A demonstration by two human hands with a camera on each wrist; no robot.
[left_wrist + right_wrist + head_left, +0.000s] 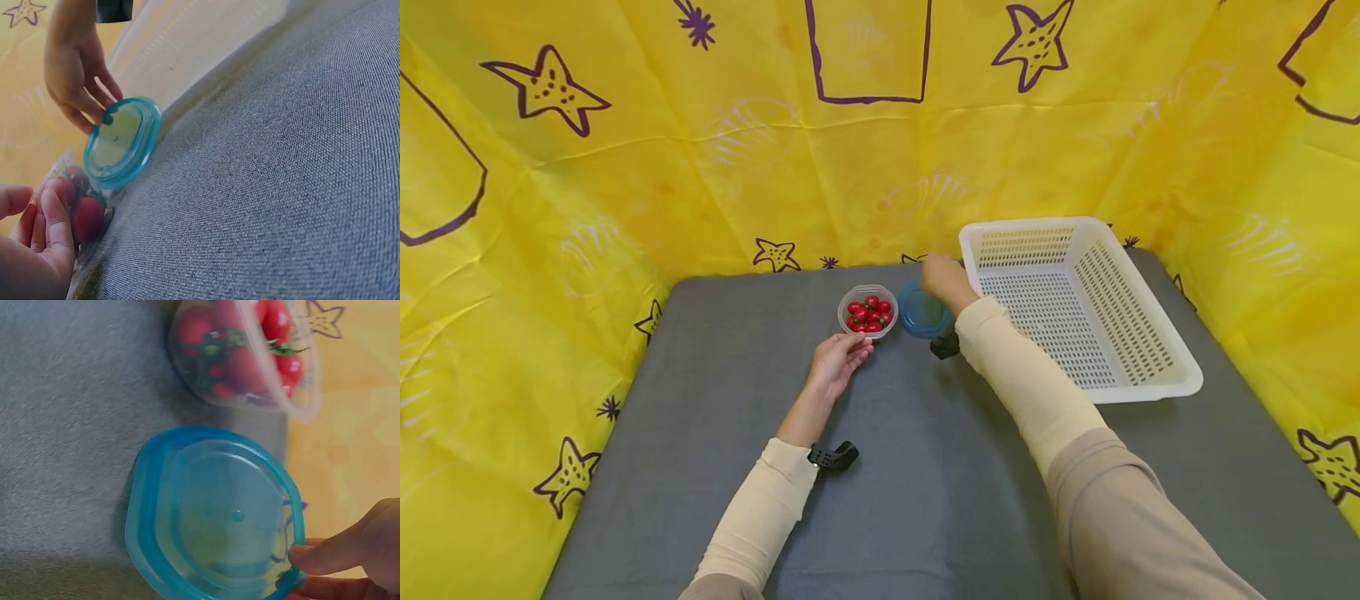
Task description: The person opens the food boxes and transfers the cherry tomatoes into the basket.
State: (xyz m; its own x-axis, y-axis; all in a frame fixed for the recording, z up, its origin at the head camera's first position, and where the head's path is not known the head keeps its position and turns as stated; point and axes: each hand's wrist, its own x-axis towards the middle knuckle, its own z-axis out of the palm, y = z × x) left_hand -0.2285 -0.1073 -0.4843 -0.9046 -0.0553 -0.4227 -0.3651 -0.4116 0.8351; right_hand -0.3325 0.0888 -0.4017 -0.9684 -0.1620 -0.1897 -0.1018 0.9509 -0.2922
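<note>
A clear plastic container (868, 333) full of red cherry tomatoes (870, 314) stands near the back edge of the grey table. My left hand (838, 360) is at its front rim, fingers and thumb together at the near side. Just right of it, my right hand (946, 278) pinches the edge of a blue see-through lid (219, 506) between thumb and fingers. The lid is tilted, its lower edge close over the table, in the right wrist view. Green stems (281, 347) show among the tomatoes.
A large white perforated basket (1150, 390) stands to the right, close to my right forearm. Yellow cloth (865, 183) with drawn starfish hangs behind and at both sides of the table (730, 383).
</note>
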